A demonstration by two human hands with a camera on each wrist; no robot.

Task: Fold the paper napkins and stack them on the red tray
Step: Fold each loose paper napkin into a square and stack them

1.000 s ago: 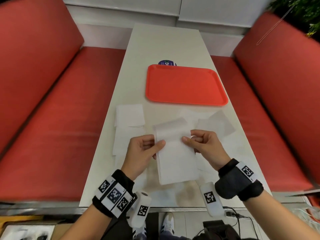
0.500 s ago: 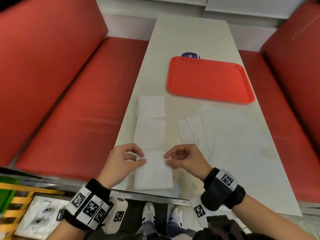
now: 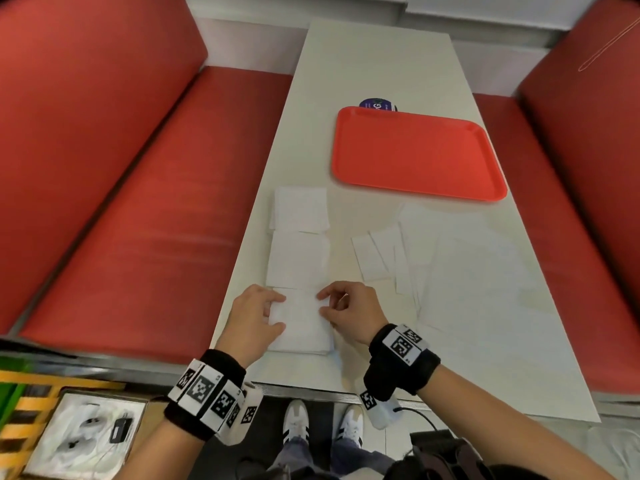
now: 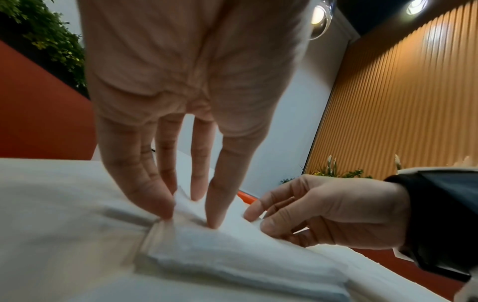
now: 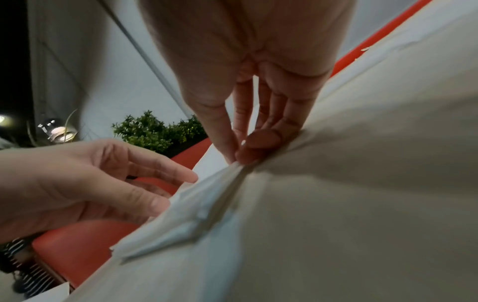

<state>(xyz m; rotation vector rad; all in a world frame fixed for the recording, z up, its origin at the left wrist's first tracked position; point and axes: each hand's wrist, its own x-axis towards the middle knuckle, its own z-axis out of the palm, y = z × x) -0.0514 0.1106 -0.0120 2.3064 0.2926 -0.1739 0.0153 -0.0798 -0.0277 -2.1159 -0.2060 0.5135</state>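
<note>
A white paper napkin point(image 3: 300, 322), folded into a rectangle, lies on the pale rectangular table point(image 3: 377, 60) close to its near edge. The left hand point(image 3: 254, 318) grasps the napkin's left side: in the left wrist view a raised corner of paper sits between the thumb and fingers while a fingertip presses the sheet down. The right hand point(image 3: 349, 315) pinches the napkin's right edge between thumb and forefinger, as the right wrist view shows, with the paper bunched at the pinch.

Just beyond this napkin, two more folded white napkins point(image 3: 299, 237) lie in a row along the table's left side, one behind the other. To the right, a loose spread of unfolded white paper sheets point(image 3: 398, 254) overlaps on the table.

The flat red plastic tray point(image 3: 415, 154) sits farther back on the table, well apart from both hands, with nothing on it. A dark round sticker point(image 3: 377, 105) peeks out from behind its far edge. Red upholstered bench seats point(image 3: 138, 220) flank the table on both sides.
</note>
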